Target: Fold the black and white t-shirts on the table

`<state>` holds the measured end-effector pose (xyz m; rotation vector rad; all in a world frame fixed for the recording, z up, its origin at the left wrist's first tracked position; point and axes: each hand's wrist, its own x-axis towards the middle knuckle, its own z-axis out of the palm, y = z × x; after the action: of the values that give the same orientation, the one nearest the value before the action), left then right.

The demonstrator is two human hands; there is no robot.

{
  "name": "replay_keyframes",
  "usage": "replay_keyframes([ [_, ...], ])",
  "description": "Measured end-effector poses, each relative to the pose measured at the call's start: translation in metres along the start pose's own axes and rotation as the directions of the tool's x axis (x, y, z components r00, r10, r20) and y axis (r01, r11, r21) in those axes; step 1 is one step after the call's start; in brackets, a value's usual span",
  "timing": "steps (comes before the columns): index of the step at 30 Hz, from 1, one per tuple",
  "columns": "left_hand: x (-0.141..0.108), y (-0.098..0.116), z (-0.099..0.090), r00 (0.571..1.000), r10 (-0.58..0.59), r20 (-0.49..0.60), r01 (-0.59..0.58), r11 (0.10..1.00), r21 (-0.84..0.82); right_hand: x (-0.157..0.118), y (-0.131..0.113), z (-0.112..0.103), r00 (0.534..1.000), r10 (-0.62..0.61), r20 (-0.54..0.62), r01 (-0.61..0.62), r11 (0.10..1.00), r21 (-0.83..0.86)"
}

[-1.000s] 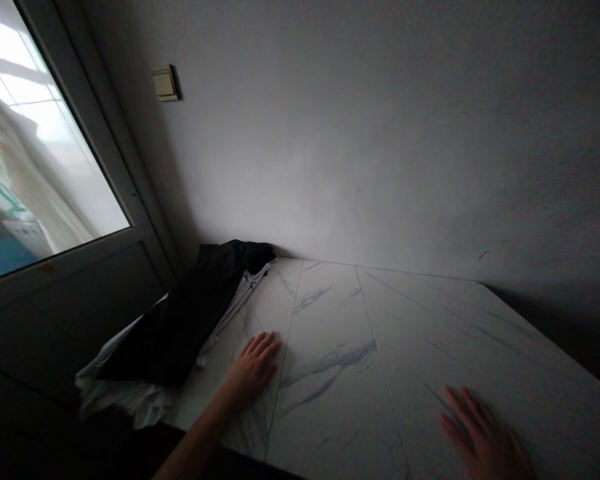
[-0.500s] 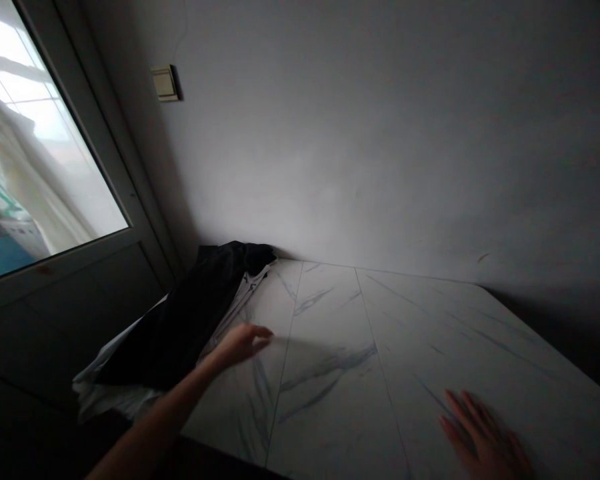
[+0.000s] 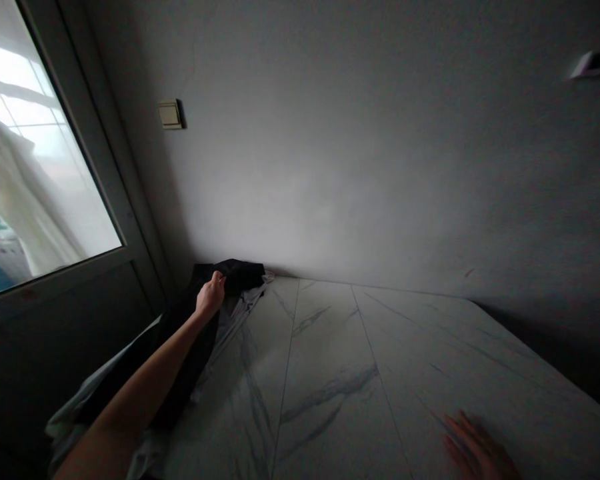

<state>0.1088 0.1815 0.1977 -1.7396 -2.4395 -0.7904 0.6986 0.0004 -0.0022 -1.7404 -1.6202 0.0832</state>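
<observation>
**Left hand pinching the black cloth [image 3: 237, 275], right hand [image 3: 475, 450] spread at the table [image 3: 325, 400]**

Leftmost we have the glazed door [image 3: 45, 147], its dark lower panel beside the table's left edge; the pale cloth [image 3: 67, 427] spills over that edge, under the black cloth; our left arm [image 3: 140, 390] reaches up and across both, wrist bent, with the left hand [image 3: 210, 297] near the wall [image 3: 330, 167]; its fingers press together and seem to pinch the black cloth's top fold; the cloth's back end sits just off the wall; a long stretch of veined marble separates our hands; the right hand lies low at the frame's bottom edge, fingers spread, apparently on the marble, partly cut off; the table's right edge falls away into shadow.
</observation>
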Motion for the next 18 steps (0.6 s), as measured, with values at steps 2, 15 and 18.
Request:
replay_keyframes([
  [2,-0.01,0.018,-0.021,0.994,0.107,-0.021,-0.109,0.985,-0.137,0.009,-0.04,0.006,0.999,0.008,0.054,-0.017,0.985,0.173],
  [15,-0.24,0.106,-0.014,0.38,0.759,0.528,-0.098,0.601,-0.793,0.103,-0.276,0.146,0.776,-0.131,0.617,-0.361,0.711,0.604],
  [18,-0.221,0.11,0.013,0.115,0.788,0.605,-0.121,0.616,-0.779,0.118,-0.279,0.168,0.858,-0.073,0.508,-0.2,0.863,0.463],
])
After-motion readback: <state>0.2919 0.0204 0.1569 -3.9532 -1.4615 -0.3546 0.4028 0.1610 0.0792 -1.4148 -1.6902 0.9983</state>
